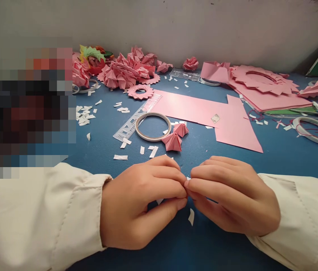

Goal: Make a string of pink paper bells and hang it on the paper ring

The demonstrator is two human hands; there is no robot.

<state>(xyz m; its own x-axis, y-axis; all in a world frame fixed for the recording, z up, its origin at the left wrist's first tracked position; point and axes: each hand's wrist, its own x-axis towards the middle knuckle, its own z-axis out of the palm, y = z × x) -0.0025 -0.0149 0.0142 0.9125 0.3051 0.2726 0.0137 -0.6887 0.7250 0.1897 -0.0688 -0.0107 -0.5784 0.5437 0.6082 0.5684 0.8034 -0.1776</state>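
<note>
My left hand (pixel 143 203) and my right hand (pixel 232 192) meet at the fingertips just above the blue table. On each, thumb and fingers are closed in a pinch; whatever lies between them is hidden behind the fingers. Just beyond the hands sit two small pleated pieces of folded pink paper, a nearer one (pixel 173 142) and a farther one (pixel 181 130). A roll of tape (pixel 139 131) lies beside them, partly over a clear stencil ruler (pixel 125 128). A white scrap (pixel 191 217) rests on the table below the fingertips.
Flat pink paper (pixel 187 109) lies behind the tape roll. Folded pink paper pieces (pixel 119 73) are heaped at the back left, and a large pleated pink ring (pixel 243 73) is at the back right. Another tape roll (pixel 302 131) lies right. White scraps (pixel 84 114) are scattered about.
</note>
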